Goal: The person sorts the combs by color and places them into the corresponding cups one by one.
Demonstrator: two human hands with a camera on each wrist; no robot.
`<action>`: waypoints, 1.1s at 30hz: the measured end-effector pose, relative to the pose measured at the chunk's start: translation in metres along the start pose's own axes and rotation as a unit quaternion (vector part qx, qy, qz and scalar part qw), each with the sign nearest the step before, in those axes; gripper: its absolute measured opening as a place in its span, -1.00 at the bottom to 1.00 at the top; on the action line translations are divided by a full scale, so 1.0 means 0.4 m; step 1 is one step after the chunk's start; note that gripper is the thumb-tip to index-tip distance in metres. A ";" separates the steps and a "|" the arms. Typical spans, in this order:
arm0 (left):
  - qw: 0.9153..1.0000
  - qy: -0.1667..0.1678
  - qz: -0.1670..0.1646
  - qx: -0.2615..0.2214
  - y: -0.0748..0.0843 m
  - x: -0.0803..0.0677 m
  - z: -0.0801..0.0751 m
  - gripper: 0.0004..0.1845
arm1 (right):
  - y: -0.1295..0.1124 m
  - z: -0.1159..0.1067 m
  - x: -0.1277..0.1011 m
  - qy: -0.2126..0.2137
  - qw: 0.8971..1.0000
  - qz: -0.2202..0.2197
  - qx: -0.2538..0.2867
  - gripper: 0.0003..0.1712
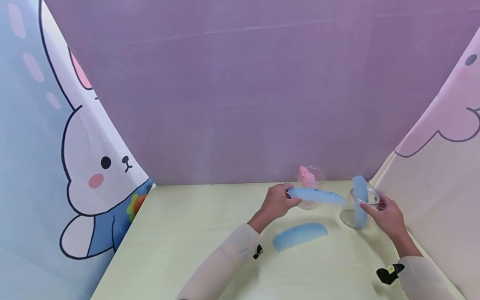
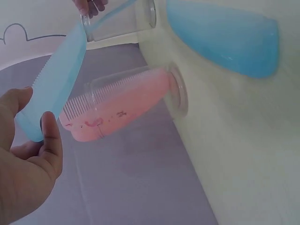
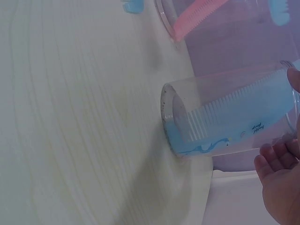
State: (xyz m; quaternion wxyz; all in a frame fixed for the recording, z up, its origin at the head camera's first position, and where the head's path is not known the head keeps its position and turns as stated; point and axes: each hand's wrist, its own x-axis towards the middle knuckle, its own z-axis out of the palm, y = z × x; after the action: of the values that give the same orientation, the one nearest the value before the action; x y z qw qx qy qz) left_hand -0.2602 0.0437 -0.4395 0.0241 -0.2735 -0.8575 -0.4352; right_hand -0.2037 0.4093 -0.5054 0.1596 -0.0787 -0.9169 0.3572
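My left hand (image 1: pixel 277 203) pinches one end of a light blue comb (image 1: pixel 316 195) between thumb and fingers, above the table. The comb's far end points at a clear jar (image 1: pixel 348 217) on the right. That jar stands upright with another blue comb (image 3: pixel 243 110) leaning inside it and poking out of its mouth. My right hand (image 1: pixel 390 218) grips the jar near its rim, thumb in front. Behind the left hand's comb stands a second clear jar (image 2: pixel 179 93) with a pink comb (image 2: pixel 122 105) in it. A third blue comb (image 1: pixel 300 236) lies on the table, nearer me.
The pale yellow table (image 1: pixel 180 233) meets a purple backdrop (image 1: pixel 232 104) at its far edge. A rabbit-print cloth (image 1: pixel 90 146) hangs along the left, and a pink and cream cloth (image 1: pixel 442 179) stands close beyond the right hand.
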 end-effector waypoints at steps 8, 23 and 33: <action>0.999 -0.002 -0.017 -0.035 0.046 0.034 0.029 -0.72 | 0.002 -0.004 -0.002 -0.003 1.000 -0.003 0.004 -0.07; 0.999 0.006 -0.005 -0.036 0.097 0.085 0.098 -0.59 | 0.008 0.001 0.000 -0.003 1.000 -0.007 0.002 -0.11; 1.000 0.025 -0.017 0.004 0.126 0.121 0.122 -0.42 | 0.008 -0.002 0.002 0.013 1.000 -0.021 0.011 -0.15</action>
State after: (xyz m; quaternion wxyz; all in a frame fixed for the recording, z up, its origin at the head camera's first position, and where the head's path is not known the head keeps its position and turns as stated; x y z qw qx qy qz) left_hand -0.2670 0.1265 -0.4192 0.0391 -0.2480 -0.8630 -0.4384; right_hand -0.2042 0.4122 -0.5069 0.1801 -0.0623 -0.9121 0.3629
